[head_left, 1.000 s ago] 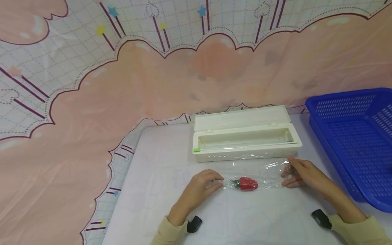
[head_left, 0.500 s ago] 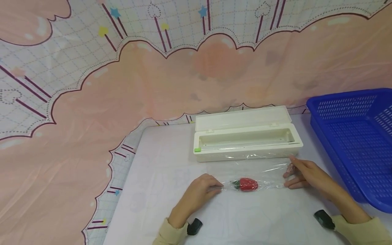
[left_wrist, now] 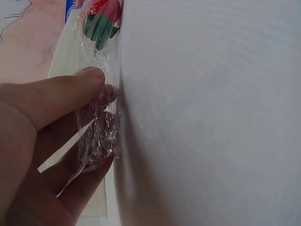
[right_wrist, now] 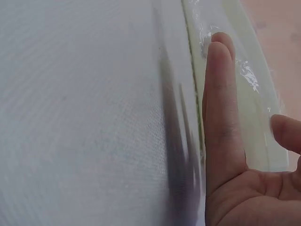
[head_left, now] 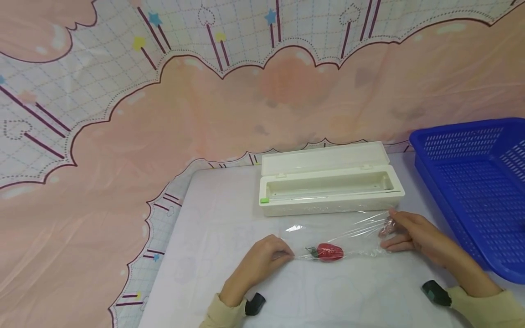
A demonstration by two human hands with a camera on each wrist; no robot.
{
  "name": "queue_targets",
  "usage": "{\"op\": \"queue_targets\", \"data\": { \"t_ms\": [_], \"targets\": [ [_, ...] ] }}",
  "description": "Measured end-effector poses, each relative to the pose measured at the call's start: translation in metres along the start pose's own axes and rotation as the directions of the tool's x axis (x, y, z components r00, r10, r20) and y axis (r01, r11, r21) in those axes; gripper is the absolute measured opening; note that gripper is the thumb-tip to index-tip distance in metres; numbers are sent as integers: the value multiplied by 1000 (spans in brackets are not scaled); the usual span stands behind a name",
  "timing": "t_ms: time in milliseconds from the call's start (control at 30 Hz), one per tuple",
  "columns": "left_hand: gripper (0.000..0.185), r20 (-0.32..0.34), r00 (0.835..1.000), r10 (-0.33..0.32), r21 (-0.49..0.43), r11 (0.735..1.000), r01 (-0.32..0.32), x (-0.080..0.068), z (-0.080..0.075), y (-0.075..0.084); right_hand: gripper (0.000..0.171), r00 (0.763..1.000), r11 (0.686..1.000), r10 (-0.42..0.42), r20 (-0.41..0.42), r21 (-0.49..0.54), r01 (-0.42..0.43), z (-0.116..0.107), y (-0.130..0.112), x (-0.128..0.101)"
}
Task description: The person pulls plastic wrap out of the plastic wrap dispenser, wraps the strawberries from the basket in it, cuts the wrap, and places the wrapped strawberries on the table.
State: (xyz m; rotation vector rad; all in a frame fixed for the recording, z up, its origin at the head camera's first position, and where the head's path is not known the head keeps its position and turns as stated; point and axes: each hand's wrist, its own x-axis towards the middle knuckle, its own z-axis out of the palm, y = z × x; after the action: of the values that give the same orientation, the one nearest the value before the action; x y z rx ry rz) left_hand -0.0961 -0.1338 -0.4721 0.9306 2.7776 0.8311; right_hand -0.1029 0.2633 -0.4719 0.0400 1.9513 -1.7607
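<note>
A strawberry-like red fruit (head_left: 330,252) with a green leafy top lies wrapped in clear plastic wrap (head_left: 361,232) on the white table. My left hand (head_left: 262,256) pinches the gathered end of the wrap beside the green top; the left wrist view shows the crumpled film (left_wrist: 99,127) between thumb and fingers. At the other side, my right hand (head_left: 418,234) touches the film with its fingers extended. In the right wrist view its fingers (right_wrist: 221,103) are straight and the thumb stands apart. Behind the film is a white wrap dispenser (head_left: 332,207), lid raised.
A green slider (head_left: 265,200) sits at the dispenser's left front corner. To the right stands a blue perforated basket (head_left: 451,218). A patterned cloth (head_left: 229,114) hangs behind the table (head_left: 213,200).
My left hand has moved slightly down and left, drawing the wrap end and the fruit a little nearer. The film is stretched tauter. My right hand has shifted slightly right.
</note>
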Motion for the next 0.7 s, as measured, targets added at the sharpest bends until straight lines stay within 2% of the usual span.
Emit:
{"op": "queue_targets", "data": {
  "t_ms": [200, 333, 433, 567, 700],
  "targets": [
    [4, 1, 1000, -13, -7, 1000, 13, 0, 1, -2, 56, 999, 997, -25, 45, 80, 21, -7, 3, 2],
    [5, 3, 1000, -26, -11, 1000, 26, 0, 1, -1, 61, 998, 995, -21, 60, 98, 15, -9, 5, 3],
    [5, 6, 999, -34, -14, 999, 35, 0, 1, -1, 63, 999, 995, 15, 38, 101, -19, -9, 6, 5],
    [5, 7, 999, -43, -17, 999, 43, 0, 0, -1, 55, 997, 992, 70, -30, 109, -66, -10, 8, 6],
    [7, 3, 999, -42, -19, 999, 42, 1, -1, -2, 51, 996, 997, 39, -81, 72, -33, -9, 6, 4]
  ]
}}
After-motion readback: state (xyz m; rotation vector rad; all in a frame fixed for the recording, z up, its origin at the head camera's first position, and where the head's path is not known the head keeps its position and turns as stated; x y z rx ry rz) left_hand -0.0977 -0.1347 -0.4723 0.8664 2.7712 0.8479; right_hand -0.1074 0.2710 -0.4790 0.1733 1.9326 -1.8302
